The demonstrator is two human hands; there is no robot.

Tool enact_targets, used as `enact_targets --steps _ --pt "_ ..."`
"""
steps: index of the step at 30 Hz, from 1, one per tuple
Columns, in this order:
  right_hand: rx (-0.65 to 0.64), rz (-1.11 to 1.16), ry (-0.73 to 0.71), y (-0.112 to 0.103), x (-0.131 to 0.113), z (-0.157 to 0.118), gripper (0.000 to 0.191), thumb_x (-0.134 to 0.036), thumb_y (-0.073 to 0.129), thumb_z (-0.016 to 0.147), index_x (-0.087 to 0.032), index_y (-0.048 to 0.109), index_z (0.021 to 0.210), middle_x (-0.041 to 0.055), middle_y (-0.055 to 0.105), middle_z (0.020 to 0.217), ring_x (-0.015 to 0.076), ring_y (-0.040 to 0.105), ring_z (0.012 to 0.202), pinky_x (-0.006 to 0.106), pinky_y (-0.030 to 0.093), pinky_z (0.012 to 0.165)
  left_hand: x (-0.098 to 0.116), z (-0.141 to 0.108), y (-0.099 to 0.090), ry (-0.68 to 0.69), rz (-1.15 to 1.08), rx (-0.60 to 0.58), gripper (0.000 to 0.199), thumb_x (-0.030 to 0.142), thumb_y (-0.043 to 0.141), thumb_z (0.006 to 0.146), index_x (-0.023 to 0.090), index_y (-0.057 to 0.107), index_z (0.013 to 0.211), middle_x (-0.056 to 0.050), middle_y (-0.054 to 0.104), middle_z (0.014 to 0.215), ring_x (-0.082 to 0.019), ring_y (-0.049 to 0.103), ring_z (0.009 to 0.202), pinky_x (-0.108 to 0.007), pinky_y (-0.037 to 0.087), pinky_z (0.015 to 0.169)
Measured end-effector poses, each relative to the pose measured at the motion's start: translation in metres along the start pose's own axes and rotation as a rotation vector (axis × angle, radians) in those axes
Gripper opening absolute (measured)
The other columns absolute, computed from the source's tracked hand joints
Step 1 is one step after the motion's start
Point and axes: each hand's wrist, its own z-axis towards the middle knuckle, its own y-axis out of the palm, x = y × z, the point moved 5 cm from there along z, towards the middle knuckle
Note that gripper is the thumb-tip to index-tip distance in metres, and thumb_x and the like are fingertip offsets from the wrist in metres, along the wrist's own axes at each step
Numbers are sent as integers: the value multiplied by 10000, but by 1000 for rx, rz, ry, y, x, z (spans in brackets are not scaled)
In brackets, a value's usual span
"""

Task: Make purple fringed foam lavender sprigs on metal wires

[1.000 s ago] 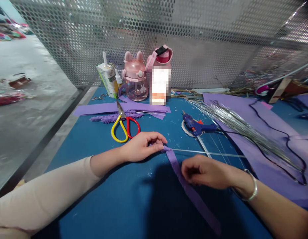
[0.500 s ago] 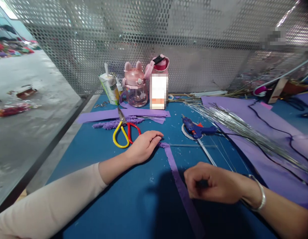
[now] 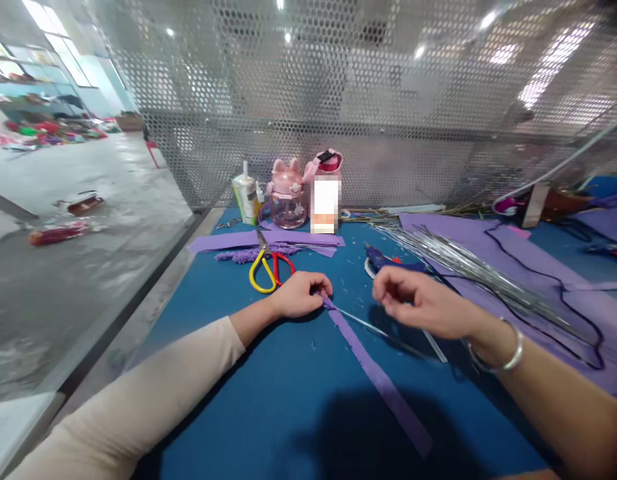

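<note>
A narrow purple strip (image 3: 376, 377) runs from my left hand (image 3: 303, 294) down to the right across the blue table. The fingers of that hand pinch its upper end, where purple material is wrapped around a thin wire (image 3: 373, 327). My right hand (image 3: 418, 300), with a silver bangle at the wrist, hovers right of the strip, fingers curled with a gap between thumb and fingertips and nothing visible in them. Partly behind it lies a blue glue gun (image 3: 376, 257). Scissors (image 3: 263, 270) with one yellow and one red handle lie beyond my left hand.
At the back stand a drink carton (image 3: 247, 200), a pink-lidded bottle (image 3: 287, 203) and a blurred phone-like rectangle (image 3: 326, 203). Silvery wires (image 3: 468, 267) and a black cord cross purple sheets (image 3: 533, 267) on the right. A perforated metal panel (image 3: 288, 147) rises behind.
My right hand has moved up toward the glue gun, and its fingers have loosened. The wire and strip now slant differently from my left hand. The camera view has tilted up.
</note>
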Motion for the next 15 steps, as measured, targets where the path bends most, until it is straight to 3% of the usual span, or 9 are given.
enact_targets --steps 4,8,11,13,15 --pt "315 -128 -65 -45 19 4 142 -128 504 739 -203 448 845 -33 447 709 93 418 574 207 382 530 1 -1 0 25 66 40 316 17 433 629 151 616 849 -8 650 785 -117 583 683 -219 472 636" --pt "605 -560 -3 -66 61 -3 97 -222 499 770 -204 458 855 -9 513 709 131 491 570 254 430 545 7 -3 -4 87 153 113 342 31 458 651 160 615 927 -47 634 904 -174 570 828 -313 470 760" --pt "635 -694 11 -66 84 -7 160 -186 481 736 -196 525 889 57 585 845 214 556 768 352 449 722 14 -4 -10 143 189 165 368 40 469 674 150 595 1002 -91 588 1078 -222 507 1034 -396 399 922" --pt "600 -754 3 -65 94 -6 283 -143 472 690 -191 551 957 92 601 974 263 542 948 405 408 858 22 -6 -8 197 221 151 322 65 473 708 152 605 989 -94 592 1075 -232 501 1041 -418 372 944" --pt "545 -798 -3 -64 101 -4 406 -126 481 647 -185 549 1043 112 592 1086 289 508 1061 446 353 942 37 -10 2 288 285 56 264 111 475 752 164 624 964 -80 626 991 -228 533 971 -408 391 904"
